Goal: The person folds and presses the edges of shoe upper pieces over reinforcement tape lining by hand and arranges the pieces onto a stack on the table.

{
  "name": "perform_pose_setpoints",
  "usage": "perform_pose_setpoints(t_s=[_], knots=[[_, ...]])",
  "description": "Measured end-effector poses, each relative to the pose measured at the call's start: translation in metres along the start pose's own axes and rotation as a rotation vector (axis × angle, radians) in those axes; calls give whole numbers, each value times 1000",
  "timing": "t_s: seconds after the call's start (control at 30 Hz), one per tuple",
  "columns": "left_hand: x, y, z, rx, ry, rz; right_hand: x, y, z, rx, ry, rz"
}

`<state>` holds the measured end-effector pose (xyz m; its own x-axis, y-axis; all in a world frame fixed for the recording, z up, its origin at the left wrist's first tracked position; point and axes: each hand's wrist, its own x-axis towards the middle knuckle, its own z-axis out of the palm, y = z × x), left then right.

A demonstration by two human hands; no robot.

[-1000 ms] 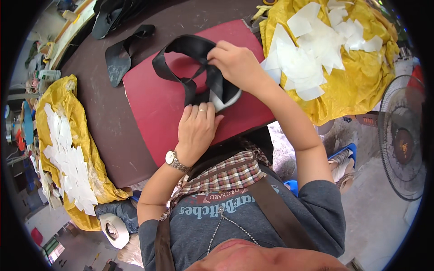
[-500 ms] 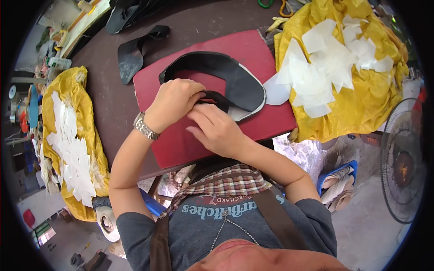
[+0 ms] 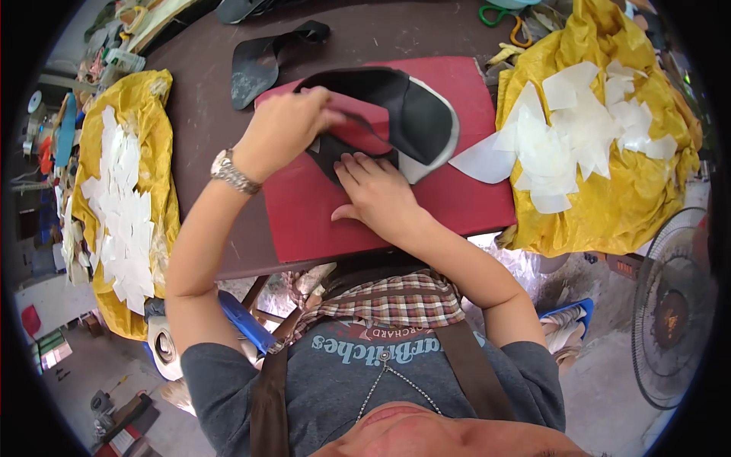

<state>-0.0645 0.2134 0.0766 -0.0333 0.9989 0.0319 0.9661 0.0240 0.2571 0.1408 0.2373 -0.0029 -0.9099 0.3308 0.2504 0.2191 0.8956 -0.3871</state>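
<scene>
A black curved shoe upper (image 3: pixel 428 122) with a pale edge lies on a red board (image 3: pixel 327 228). My left hand (image 3: pixel 285 126), wearing a metal watch (image 3: pixel 232 172), is closed at the fingertips on a thin dark edge of the upper, raised a little off the board. Those fingertips are slightly smeared by motion. Fingers stretched out and thumb apart, my right hand (image 3: pixel 379 192) lies flat on the upper's near part and covers some of it.
A second black piece (image 3: pixel 257 70) lies on the brown table (image 3: pixel 209 99). Yellow sacks bearing white sheets flank me, one left (image 3: pixel 156 99) and one right (image 3: pixel 609 217). Scissors with green and orange handles (image 3: pixel 495 14) lie far right. A fan (image 3: pixel 670 312) stands at right.
My hands have parted: the left has lifted the upper's edge, while the right has flattened onto its near part. The whole view has shifted somewhat.
</scene>
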Motion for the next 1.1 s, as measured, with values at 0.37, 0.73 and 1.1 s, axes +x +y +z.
perform_pose_setpoints(t_s=[0.37, 0.73, 1.1], knots=[[-112, 12, 62, 649, 228, 332, 4, 7, 1, 54, 110, 129], [-113, 28, 83, 636, 301, 270, 36, 0, 2, 1376, 59, 625], [-115, 46, 87, 729, 141, 216, 25, 35, 13, 429, 330, 198]])
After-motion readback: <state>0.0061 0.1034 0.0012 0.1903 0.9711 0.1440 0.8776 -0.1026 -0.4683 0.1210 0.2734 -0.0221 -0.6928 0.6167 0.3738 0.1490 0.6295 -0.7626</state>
